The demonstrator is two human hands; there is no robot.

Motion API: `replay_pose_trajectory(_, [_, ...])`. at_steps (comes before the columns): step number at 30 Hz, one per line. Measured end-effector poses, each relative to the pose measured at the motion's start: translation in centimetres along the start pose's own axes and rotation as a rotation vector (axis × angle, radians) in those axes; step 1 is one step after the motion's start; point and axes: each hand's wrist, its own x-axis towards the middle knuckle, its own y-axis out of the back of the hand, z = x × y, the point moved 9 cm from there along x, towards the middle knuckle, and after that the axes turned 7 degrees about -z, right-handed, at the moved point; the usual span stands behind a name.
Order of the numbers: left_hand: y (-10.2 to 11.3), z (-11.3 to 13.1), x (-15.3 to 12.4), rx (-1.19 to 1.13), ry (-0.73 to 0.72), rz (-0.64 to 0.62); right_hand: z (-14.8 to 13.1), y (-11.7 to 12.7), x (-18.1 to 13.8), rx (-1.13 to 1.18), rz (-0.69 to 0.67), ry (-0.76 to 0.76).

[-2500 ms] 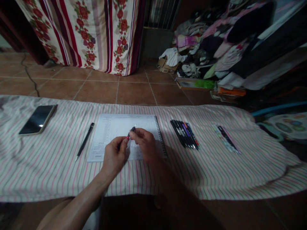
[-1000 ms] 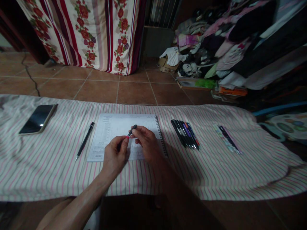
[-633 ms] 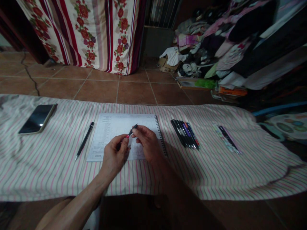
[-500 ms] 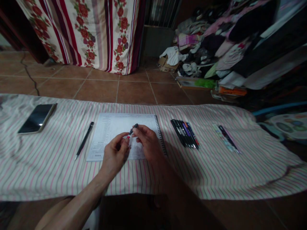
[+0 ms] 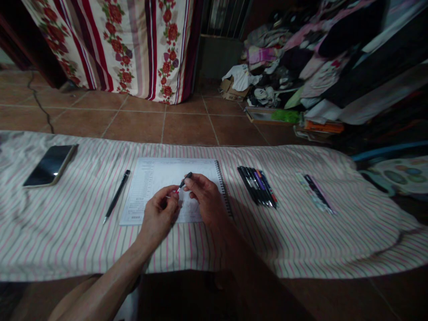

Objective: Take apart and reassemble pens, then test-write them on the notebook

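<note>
My left hand (image 5: pixel 158 213) and my right hand (image 5: pixel 206 198) meet above an open spiral notebook (image 5: pixel 163 171). Between them is a small slim pen (image 5: pixel 186 179), black toward the right hand, with a pale, thin stretch and a pinkish-red bit at the left fingertips. The right thumb and fingers pinch its black part; the left thumb and index finger close on the red end. Whether the red bit is a separate piece is too small to tell. Left of the notebook lies a black pen (image 5: pixel 117 196), its silver tip toward me.
Several pens (image 5: pixel 257 187) lie side by side right of the notebook. Farther right is a smaller group of patterned and dark pens (image 5: pixel 317 194). A phone (image 5: pixel 50 165) rests at the left on the striped cloth (image 5: pixel 83 245). Clothes (image 5: pixel 294 58) are heaped at the back right.
My left fingers have shifted slightly down and left along the pen. More of the pale stretch shows between the black part and the red bit. The right hand stays nearly still.
</note>
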Motion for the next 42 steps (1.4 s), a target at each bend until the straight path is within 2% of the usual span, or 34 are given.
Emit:
replay_pose_trajectory(8, [0.7, -0.5, 0.4, 0.104, -0.032, 0.027, -0.2, -0.4, -0.2, 0.004, -0.042, 0.013])
replay_pose_trajectory(15, [1.1, 0.1, 0.3, 0.182, -0.036, 0.077, -0.7, -0.5, -0.5, 0.0, -0.034, 0.024])
replay_pose_trajectory(24, [0.7, -0.1, 0.3, 0.172, -0.056, 0.035, -1.0, -0.6, -0.7, -0.002, -0.03, 0.025])
replay_pose_trajectory(35, [0.9, 0.2, 0.4, 0.272, -0.165, 0.042, -1.7, -0.4, -1.0, -0.048, -0.008, 0.063])
replay_pose_trajectory(42, [0.6, 0.3, 0.3, 0.259, -0.203, 0.027, -1.9, -0.1, -0.7, -0.141, -0.022, 0.145])
